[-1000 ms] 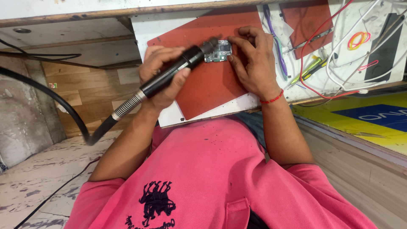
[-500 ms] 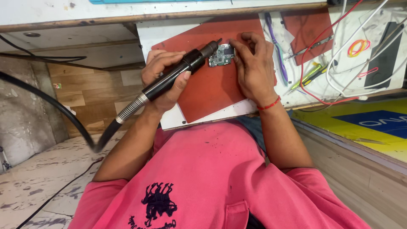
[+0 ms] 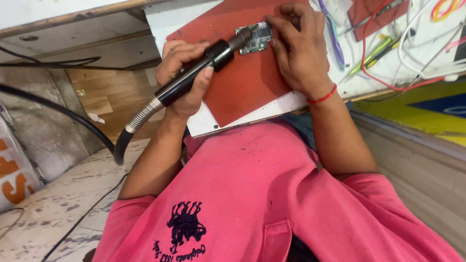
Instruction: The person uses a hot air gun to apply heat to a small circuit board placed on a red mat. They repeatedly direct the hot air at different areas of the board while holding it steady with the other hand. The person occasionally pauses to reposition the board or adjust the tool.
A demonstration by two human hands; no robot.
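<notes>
Nearby, orange-lettered white package [image 3: 14, 182] at left

Electronics repair workshop — red work mat [image 3: 242, 92] on a white bench [image 3: 272, 109], loose wires [image 3: 388, 80], circuit board [image 3: 256, 39].

White workbench [image 3: 286, 104] — red mat [image 3: 242, 82], second red mat [image 3: 361, 9], coloured wires [image 3: 412, 53], purple tweezers [image 3: 334, 36].
</notes>
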